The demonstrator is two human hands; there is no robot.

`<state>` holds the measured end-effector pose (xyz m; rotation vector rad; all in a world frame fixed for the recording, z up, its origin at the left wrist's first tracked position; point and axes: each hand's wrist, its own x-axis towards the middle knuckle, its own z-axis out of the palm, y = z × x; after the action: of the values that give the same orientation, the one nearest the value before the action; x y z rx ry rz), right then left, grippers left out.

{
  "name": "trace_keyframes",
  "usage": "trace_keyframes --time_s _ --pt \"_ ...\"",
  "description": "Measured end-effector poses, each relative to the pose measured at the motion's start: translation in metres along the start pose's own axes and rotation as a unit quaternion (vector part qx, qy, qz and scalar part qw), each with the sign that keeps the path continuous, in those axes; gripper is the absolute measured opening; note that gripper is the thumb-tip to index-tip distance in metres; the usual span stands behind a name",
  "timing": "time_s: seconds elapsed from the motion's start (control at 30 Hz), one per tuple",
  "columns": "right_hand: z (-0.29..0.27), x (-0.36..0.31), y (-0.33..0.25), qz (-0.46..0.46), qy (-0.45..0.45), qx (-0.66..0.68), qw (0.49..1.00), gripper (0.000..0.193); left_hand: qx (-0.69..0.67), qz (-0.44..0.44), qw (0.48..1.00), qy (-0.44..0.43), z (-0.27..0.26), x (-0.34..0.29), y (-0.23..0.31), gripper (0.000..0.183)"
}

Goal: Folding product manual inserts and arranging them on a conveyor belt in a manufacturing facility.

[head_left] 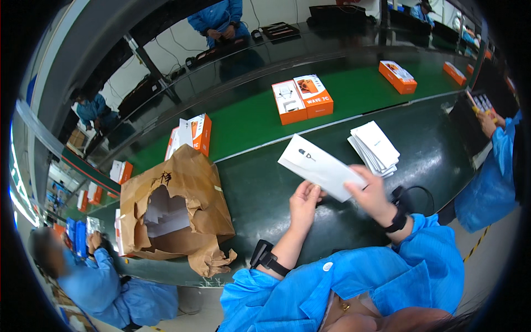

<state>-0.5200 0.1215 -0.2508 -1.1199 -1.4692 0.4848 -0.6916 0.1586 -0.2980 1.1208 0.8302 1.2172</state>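
A long, flat white paper packet (pixel 316 165) with a small dark drawing near one end is held above the dark green tabletop. The fingers of my left hand (pixel 304 202) pinch its lower edge. My right hand (pixel 374 193) grips the near right end, thumb on top; slight blur covers these fingers. Just beyond my right hand lies a loose, fanned stack of similar white packets (pixel 376 145). To the left stands a torn brown paper package (pixel 209 206), with white sheets or packets showing through its ragged hole.
Orange-and-white boxes (pixel 319 108) sit on the green conveyor belt (pixel 243 128) across the far side, some with lids off. A black cable (pixel 426 191) lies near my right wrist. Co-workers in blue work at left (pixel 99 282), at right (pixel 492 166) and across the belt.
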Motion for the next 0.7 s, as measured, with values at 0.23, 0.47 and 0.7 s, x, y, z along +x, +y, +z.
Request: trace_keyframes --time_s 0.23,0.47,0.7 --pt "0.003 0.198 -0.048 -0.324 0.034 -0.421 0.846 0.012 0.227 0.055 0.969 -0.076 0.018 -0.015 -0.015 0.037" --pt "0.112 0.298 0.079 -0.293 -0.114 -0.636 0.705 0.011 0.322 0.118 0.933 -0.112 0.010 -0.014 -0.001 0.031" --pt "0.111 0.285 0.129 -0.132 -0.280 -0.531 0.789 0.040 0.309 0.139 0.935 -0.107 0.007 -0.011 -0.009 0.027"
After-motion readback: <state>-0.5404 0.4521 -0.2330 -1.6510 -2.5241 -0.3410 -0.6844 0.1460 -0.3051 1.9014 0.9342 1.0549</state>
